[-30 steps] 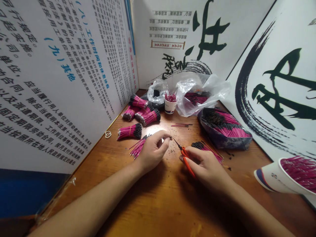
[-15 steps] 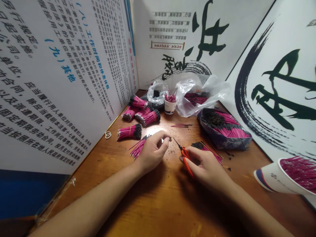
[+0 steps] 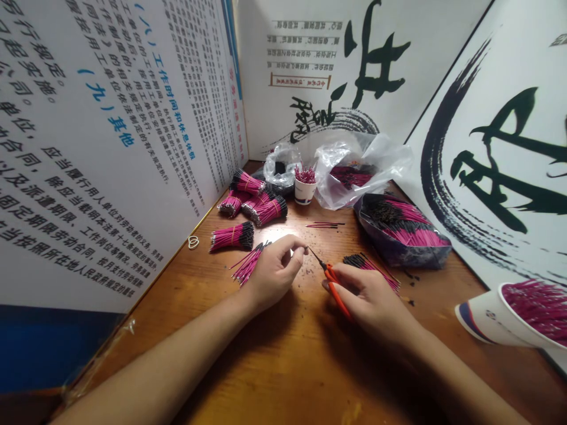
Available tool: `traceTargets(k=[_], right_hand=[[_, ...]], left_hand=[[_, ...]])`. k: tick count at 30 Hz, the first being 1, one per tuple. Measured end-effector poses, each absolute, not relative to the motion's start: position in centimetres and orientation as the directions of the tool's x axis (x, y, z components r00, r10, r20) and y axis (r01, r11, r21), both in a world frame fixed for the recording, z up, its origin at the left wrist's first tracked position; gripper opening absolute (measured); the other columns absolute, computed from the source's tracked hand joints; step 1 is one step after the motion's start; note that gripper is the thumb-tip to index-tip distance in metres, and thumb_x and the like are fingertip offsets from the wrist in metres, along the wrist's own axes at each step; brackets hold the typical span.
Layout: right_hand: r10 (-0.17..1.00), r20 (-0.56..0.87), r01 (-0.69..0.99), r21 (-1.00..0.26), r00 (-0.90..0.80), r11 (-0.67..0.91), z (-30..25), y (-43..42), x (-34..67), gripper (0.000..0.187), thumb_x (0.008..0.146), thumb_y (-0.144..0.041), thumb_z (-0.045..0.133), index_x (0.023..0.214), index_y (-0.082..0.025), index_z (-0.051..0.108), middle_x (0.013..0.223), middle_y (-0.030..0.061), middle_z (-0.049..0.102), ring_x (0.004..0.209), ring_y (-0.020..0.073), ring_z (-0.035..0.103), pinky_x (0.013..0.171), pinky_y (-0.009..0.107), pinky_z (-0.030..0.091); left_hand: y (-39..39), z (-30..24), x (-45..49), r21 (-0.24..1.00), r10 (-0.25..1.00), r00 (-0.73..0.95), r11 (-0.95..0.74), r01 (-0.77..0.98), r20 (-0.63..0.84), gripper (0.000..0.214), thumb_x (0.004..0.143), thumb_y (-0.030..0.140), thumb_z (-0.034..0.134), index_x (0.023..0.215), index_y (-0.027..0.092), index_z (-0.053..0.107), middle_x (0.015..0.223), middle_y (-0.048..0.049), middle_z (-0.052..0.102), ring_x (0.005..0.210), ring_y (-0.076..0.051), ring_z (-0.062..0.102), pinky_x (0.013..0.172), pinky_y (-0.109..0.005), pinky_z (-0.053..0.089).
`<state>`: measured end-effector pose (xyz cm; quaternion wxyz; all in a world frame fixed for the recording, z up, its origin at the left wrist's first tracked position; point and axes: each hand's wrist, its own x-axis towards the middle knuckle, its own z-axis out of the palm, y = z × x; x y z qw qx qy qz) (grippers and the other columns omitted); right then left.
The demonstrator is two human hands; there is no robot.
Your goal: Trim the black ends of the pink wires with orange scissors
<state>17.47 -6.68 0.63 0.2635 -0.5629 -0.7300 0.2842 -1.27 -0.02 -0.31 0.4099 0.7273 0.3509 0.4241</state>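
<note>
My left hand [image 3: 280,265] is closed in a pinch, thumb against fingers. Something small and dark shows at its fingertips, too tiny to name. Behind its wrist, loose pink wires [image 3: 244,270] with black ends lie partly covered. Orange-handled scissors [image 3: 335,287] are in my right hand [image 3: 370,293], fingers wrapped round the handles. Their thin dark point reaches up to the left fingertips; whether it touches them I cannot tell. Just beyond the right hand lies another group of black-ended pink wires [image 3: 384,276], partly hidden by it.
Banded pink wire bundles [image 3: 233,237] lie at the left. A paper cup [image 3: 305,193] of wires stands behind, beside clear plastic bags [image 3: 330,192]. A dark bag [image 3: 398,257] of wires sits at right, near a larger cup [image 3: 481,321]. Dark scraps dot the wooden table [image 3: 283,360].
The scissors' point has shifted very slightly towards my left fingertips, and their orange handles have turned a little. My left hand has hardly moved.
</note>
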Motion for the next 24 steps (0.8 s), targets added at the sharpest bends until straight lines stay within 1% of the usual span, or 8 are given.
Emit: traceTargets(k=[4, 8, 12, 17, 20, 24], right_hand=[[0.973, 0.077, 0.683, -0.701, -0.216, 0.207, 0.54, -6.62, 17.45, 0.028, 0.094, -0.032, 0.047, 0.069, -0.021, 0.043, 0.061, -0.0037, 0.048, 0.057, 0.0115, 0.04, 0.054, 0.026, 0.027], [0.977, 0.078, 0.697, -0.69, -0.2, 0.198, 0.41, -6.66, 17.43, 0.028, 0.093, -0.033, 0.048, 0.068, -0.021, 0.043, 0.059, -0.0035, 0.048, 0.056, 0.0116, 0.04, 0.053, 0.026, 0.027], [0.976, 0.084, 0.697, -0.688, -0.201, 0.203, 0.4, -6.65, 17.37, 0.028, 0.092, -0.033, 0.049, 0.067, -0.021, 0.042, 0.059, -0.0038, 0.047, 0.055, 0.0115, 0.039, 0.052, 0.026, 0.027], [0.973, 0.086, 0.696, -0.686, -0.212, 0.212, 0.41, -6.61, 17.33, 0.026, 0.091, -0.032, 0.051, 0.068, -0.021, 0.043, 0.059, -0.0039, 0.048, 0.055, 0.0114, 0.039, 0.052, 0.026, 0.027], [0.973, 0.075, 0.69, -0.693, -0.218, 0.208, 0.41, -6.64, 17.33, 0.025, 0.092, -0.032, 0.05, 0.07, -0.021, 0.046, 0.06, -0.0033, 0.051, 0.055, 0.0115, 0.041, 0.053, 0.026, 0.027], [0.972, 0.082, 0.685, -0.697, -0.218, 0.213, 0.38, -6.6, 17.31, 0.027, 0.092, -0.033, 0.049, 0.069, -0.021, 0.046, 0.059, -0.0039, 0.049, 0.055, 0.0113, 0.04, 0.053, 0.026, 0.027]], left_hand=[[0.02, -0.46, -1.31, 0.902, 0.863, 0.398, -0.4, 0.164, 0.31, 0.021, 0.095, 0.03, 0.045, 0.083, 0.016, 0.056, 0.068, 0.0023, 0.048, 0.063, -0.011, 0.043, 0.058, -0.023, 0.035], [0.04, -0.48, -1.32, 0.901, 0.861, 0.398, -0.404, 0.157, 0.317, 0.021, 0.095, 0.03, 0.044, 0.081, 0.017, 0.054, 0.067, 0.0027, 0.046, 0.062, -0.011, 0.042, 0.057, -0.022, 0.034], [0.01, -0.38, -1.29, 0.899, 0.863, 0.4, -0.403, 0.172, 0.31, 0.021, 0.095, 0.029, 0.043, 0.083, 0.017, 0.054, 0.068, 0.0024, 0.048, 0.062, -0.011, 0.043, 0.058, -0.023, 0.035], [-0.02, -0.29, -1.18, 0.886, 0.848, 0.407, -0.434, 0.164, 0.341, 0.019, 0.094, 0.026, 0.044, 0.082, 0.016, 0.055, 0.073, 0.0009, 0.053, 0.068, -0.012, 0.048, 0.063, -0.023, 0.038], [0.01, -0.42, -1.2, 0.886, 0.847, 0.411, -0.433, 0.168, 0.337, 0.019, 0.094, 0.025, 0.043, 0.083, 0.016, 0.056, 0.073, 0.0007, 0.053, 0.069, -0.013, 0.049, 0.064, -0.023, 0.038], [0.13, -0.63, -1.35, 0.878, 0.834, 0.43, -0.449, 0.167, 0.345, 0.019, 0.095, 0.026, 0.043, 0.085, 0.017, 0.056, 0.074, 0.0006, 0.053, 0.072, -0.013, 0.049, 0.065, -0.023, 0.038]])
